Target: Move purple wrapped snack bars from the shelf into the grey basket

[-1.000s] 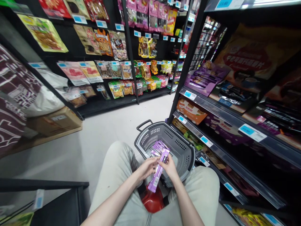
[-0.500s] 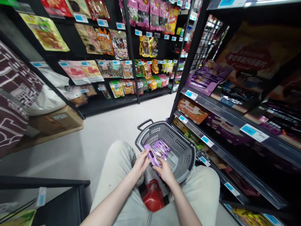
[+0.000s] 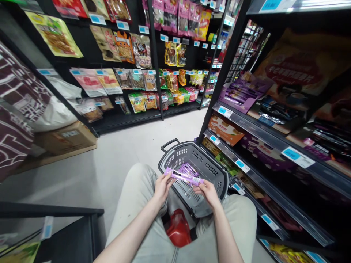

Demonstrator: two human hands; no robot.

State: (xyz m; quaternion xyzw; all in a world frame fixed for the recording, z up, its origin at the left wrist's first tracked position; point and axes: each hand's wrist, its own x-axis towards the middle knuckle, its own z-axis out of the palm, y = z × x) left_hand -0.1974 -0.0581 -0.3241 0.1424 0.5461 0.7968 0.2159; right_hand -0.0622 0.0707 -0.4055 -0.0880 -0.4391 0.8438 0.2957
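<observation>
A long purple snack stick pack (image 3: pixel 183 176) is held level between both hands, above the near rim of a grey plastic shopping basket (image 3: pixel 211 170) on the floor. My left hand (image 3: pixel 161 185) pinches its left end, and my right hand (image 3: pixel 208 191) pinches its right end. Several more purple packs (image 3: pixel 188 168) lie inside the basket. My knees in light trousers frame the hands.
A black shelf unit (image 3: pixel 263 146) with blue price tags and boxed goods, including an open purple display box (image 3: pixel 241 92), stands at the right. Hanging snack bags (image 3: pixel 142 80) fill the far wall. A cardboard box (image 3: pixel 68 140) sits at the left. A red object (image 3: pixel 178 228) lies between my legs.
The purple pack has turned from nearly upright to level, and both hands have spread apart to its two ends. The view shifted slightly.
</observation>
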